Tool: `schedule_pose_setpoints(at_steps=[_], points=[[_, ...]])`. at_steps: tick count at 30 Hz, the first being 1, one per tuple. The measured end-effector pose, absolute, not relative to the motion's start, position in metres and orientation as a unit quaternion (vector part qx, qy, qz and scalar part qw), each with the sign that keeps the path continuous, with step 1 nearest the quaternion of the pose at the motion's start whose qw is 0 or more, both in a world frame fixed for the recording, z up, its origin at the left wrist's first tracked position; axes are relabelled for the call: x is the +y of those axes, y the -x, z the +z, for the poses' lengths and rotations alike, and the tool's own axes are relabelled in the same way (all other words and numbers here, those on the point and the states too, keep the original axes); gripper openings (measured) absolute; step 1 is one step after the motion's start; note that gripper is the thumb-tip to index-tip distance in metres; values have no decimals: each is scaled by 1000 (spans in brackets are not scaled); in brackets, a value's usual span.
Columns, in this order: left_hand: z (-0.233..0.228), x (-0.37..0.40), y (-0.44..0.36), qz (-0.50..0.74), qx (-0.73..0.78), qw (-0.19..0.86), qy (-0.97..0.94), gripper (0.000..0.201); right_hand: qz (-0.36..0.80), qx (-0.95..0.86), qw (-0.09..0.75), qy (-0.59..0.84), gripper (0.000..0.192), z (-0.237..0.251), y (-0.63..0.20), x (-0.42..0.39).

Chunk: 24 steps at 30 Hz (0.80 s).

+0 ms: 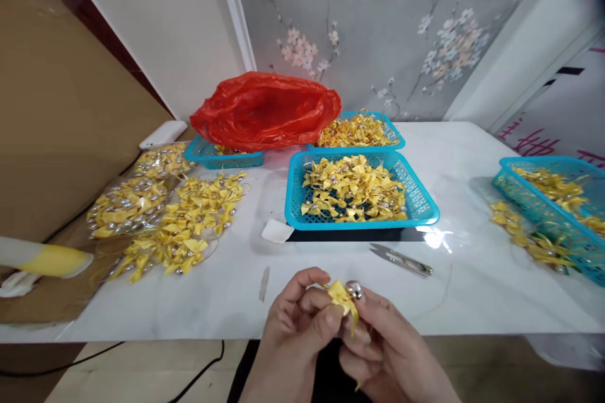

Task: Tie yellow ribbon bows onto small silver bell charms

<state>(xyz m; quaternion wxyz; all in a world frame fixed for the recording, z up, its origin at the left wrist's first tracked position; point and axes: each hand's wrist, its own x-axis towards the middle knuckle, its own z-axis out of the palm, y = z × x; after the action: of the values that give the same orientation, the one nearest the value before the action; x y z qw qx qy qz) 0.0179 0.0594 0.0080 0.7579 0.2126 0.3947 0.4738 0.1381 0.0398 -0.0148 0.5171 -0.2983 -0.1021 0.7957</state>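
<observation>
Just over the table's front edge, my left hand (307, 321) pinches a yellow ribbon bow (341, 297) between thumb and fingers. A small silver bell (354, 290) sits at the bow's right side. My right hand (382, 334) is closed at the bell and the ribbon's hanging end, its fingertips touching both. The lower fingers of the right hand are curled, and a thin yellow end shows beneath them. Beyond my hands lie small metal thread snips (401, 259). Behind them stands a blue basket (362, 225) filled with similar yellow bows and bells.
A red plastic bag (265, 110) rests over a blue basket (222, 159) at the back. Another full basket (401, 138) stands beside it. Piles of bows (189, 223) spread on the left, near a yellow-ended roll (57, 261). At right is another basket (543, 201).
</observation>
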Motion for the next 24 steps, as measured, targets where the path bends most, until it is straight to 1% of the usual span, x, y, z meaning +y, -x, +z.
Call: schedule_pose_setpoints(at_steps=[2, 5, 7, 9, 11, 14, 17, 20, 22, 24], points=[[6, 60, -16, 473, 393, 755, -227, 37, 790, -105, 517, 313, 46, -13, -136, 41], [6, 61, -10, 470, 417, 723, -288, 48, 756, -133, 542, 342, 48, -13, -136, 41], [9, 61, -5, 463, 429, 700, -335, 49, 724, -164, 558, 371, 48, -15, -138, 40], [12, 63, -2, 446, 444, 685, -367, 44, 694, -192, 566, 402, 45, -15, -139, 39], [15, 64, -1, 426, 466, 676, -380, 33, 652, -242, 566, 442, 43, -12, -139, 38], [16, 65, -3, 417, 480, 669, -384, 22, 588, -326, 547, 498, 46, -4, -139, 37], [14, 66, -2, 416, 482, 668, -386, 18, 575, -355, 527, 515, 45, 0, -142, 38], [12, 67, 2, 403, 478, 650, -432, 7, 569, -377, 518, 515, 43, -3, -145, 37], [12, 69, 5, 394, 481, 625, -472, 11, 549, -404, 521, 514, 40, -7, -148, 37], [14, 69, 8, 386, 495, 602, -493, 14, 502, -454, 531, 510, 34, -12, -149, 37]])
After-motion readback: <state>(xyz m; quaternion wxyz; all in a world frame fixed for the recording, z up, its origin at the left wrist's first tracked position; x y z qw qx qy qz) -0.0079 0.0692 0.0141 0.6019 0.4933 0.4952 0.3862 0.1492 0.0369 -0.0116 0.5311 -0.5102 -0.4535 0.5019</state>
